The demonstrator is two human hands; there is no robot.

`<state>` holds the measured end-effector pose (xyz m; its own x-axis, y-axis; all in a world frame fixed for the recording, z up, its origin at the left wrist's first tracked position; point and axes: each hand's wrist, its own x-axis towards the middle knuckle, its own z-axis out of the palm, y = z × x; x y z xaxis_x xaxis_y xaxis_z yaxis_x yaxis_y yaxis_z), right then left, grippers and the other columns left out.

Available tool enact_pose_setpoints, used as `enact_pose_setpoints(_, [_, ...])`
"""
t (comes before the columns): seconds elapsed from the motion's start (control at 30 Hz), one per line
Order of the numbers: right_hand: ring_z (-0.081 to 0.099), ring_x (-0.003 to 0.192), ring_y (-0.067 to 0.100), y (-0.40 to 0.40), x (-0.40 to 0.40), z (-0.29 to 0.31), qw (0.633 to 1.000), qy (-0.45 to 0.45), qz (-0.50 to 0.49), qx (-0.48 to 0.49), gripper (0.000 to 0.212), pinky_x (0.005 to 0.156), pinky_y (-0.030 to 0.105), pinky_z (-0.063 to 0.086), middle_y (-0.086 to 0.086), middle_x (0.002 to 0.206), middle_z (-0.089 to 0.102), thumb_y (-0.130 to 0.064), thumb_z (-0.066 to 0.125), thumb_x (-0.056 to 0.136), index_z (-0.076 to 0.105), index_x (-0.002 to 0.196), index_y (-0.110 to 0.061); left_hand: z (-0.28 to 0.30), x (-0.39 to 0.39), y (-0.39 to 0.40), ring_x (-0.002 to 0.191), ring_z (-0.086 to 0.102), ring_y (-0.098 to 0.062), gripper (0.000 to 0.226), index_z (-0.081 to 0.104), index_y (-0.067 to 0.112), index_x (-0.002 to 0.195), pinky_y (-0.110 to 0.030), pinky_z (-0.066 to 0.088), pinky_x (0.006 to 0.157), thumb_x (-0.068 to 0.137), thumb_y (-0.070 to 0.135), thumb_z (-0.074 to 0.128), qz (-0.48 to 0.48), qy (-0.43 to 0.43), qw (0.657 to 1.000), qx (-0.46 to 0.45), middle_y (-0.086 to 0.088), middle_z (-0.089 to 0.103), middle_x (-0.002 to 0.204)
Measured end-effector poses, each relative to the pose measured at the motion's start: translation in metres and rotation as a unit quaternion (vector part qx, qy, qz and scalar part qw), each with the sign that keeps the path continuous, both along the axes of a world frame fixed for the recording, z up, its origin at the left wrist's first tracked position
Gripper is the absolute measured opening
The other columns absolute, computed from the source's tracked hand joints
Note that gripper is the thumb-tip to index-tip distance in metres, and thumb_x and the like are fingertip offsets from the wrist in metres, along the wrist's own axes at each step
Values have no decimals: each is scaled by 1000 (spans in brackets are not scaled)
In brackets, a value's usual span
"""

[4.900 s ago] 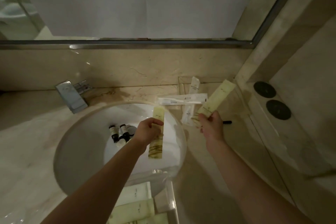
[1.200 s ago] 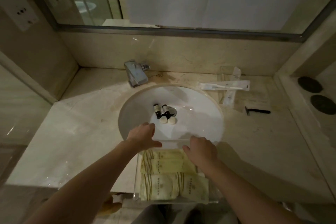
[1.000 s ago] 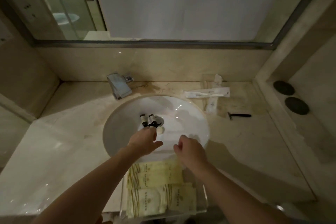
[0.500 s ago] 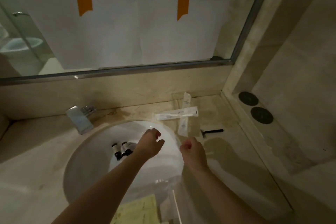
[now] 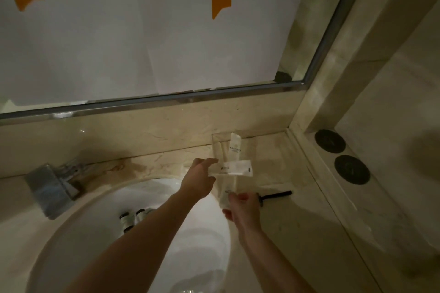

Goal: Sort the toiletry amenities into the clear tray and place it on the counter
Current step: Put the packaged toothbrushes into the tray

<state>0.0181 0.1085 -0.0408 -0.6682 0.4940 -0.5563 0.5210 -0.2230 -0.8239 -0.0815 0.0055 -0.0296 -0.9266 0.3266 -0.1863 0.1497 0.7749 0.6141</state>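
Observation:
My left hand point(image 5: 198, 179) reaches over the sink's far rim, its thumb and fingers closed on the left end of a white toothbrush packet point(image 5: 238, 168) lying crosswise on the counter. My right hand point(image 5: 242, 208) pinches the near end of a long pale sachet point(image 5: 234, 147) that runs under that packet toward the back wall. A black razor point(image 5: 277, 194) lies on the counter just right of my right hand. Small dark-capped bottles point(image 5: 129, 217) stand in the sink basin point(image 5: 209, 240). The clear tray is out of view.
A chrome faucet point(image 5: 50, 188) sits at the sink's back left. The marble counter point(image 5: 297, 233) ends at a raised ledge with two round black discs point(image 5: 329, 141) on the right. A mirror covered with taped paper point(image 5: 142, 43) rises behind.
Both hands left the tray of sachets at the counter's front edge and moved up and right to the packets behind the sink. My view swung right, and the tray dropped out of sight.

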Motion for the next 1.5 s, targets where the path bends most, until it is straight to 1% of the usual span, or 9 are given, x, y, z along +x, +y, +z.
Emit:
enact_pose_setpoints(0.3, [60, 57, 18, -2, -11, -4, 998, 1, 42, -48, 14, 49, 23, 46, 12, 88, 64, -19, 54, 93, 61, 90, -7, -5, -8, 5, 92, 56, -20, 28, 62, 15, 112, -26, 46, 75, 86, 24, 63, 33, 43, 998, -18, -1, 53, 103])
enact_pose_setpoints(0.47, [60, 67, 21, -3, -3, 1, 995, 23, 82, -53, 9, 58, 29, 49, 10, 87, 62, -13, 52, 93, 60, 95, -10, 2, -5, -7, 93, 52, -22, 29, 65, 11, 104, -29, 45, 76, 82, 29, 68, 54, 41, 997, -28, -2, 58, 98])
enact_pose_setpoints(0.6, [62, 70, 22, -10, 7, 4, 991, 47, 98, -74, 12, 62, 32, 51, 13, 82, 65, -4, 54, 90, 59, 101, -2, 20, 1, -21, 71, 53, -12, 16, 57, 11, 94, -18, 37, 56, 85, 22, 65, 107, -36, 991, 73, 2, 56, 82])
enact_pose_setpoints(0.77, [68, 71, 18, -25, 21, 16, 983, 86, 131, -96, 19, 66, 31, 57, 14, 87, 69, 3, 55, 87, 56, 105, -4, 42, 20, -47, 75, 66, -23, 5, 58, 10, 92, -34, 55, 67, 89, 13, 54, 149, -130, 954, 226, -9, 63, 84])
enact_pose_setpoints(1.0, [70, 86, 17, -56, 48, 36, 954, 100, 224, -172, 45, 80, 41, 57, 7, 96, 73, 11, 53, 82, 58, 116, -18, 71, 72, -76, 63, 65, -21, 7, 47, 8, 101, -28, 46, 52, 95, 10, 45, 152, -217, 903, 339, -13, 68, 92])
enact_pose_setpoints(1.1, [67, 90, 17, -68, 61, 43, 941, 98, 274, -174, 52, 75, 37, 58, -4, 105, 72, 9, 54, 82, 61, 119, -26, 79, 95, -90, 65, 62, -20, 6, 51, 8, 89, -28, 44, 51, 89, 10, 57, 139, -196, 921, 307, -8, 65, 80])
enact_pose_setpoints(1.3, [58, 67, 13, -92, 89, 53, 921, 64, 368, -109, 26, 57, 23, 42, 3, 93, 69, -14, 68, 84, 64, 110, -11, 92, 134, -124, 58, 54, -17, 11, 62, 11, 76, -29, 44, 54, 76, 4, 69, 60, -167, 963, 204, -4, 59, 68])
enact_pose_setpoints(1.4, [53, 57, 12, -93, 99, 53, 934, 79, 308, -160, 30, 51, 23, 37, 1, 85, 67, -31, 70, 85, 63, 110, -16, 101, 146, -146, 55, 56, -12, 11, 67, 13, 80, -26, 46, 53, 76, 3, 69, 27, -151, 979, 131, 0, 62, 67])
enact_pose_setpoints(1.5, [48, 48, 11, -86, 106, 47, 961, 89, 192, -178, 23, 44, 21, 33, 3, 79, 62, -25, 66, 88, 58, 108, -17, 103, 158, -169, 60, 57, -15, 14, 69, 12, 87, -25, 46, 52, 75, 5, 73, 6, -201, 976, 79, -3, 64, 73])
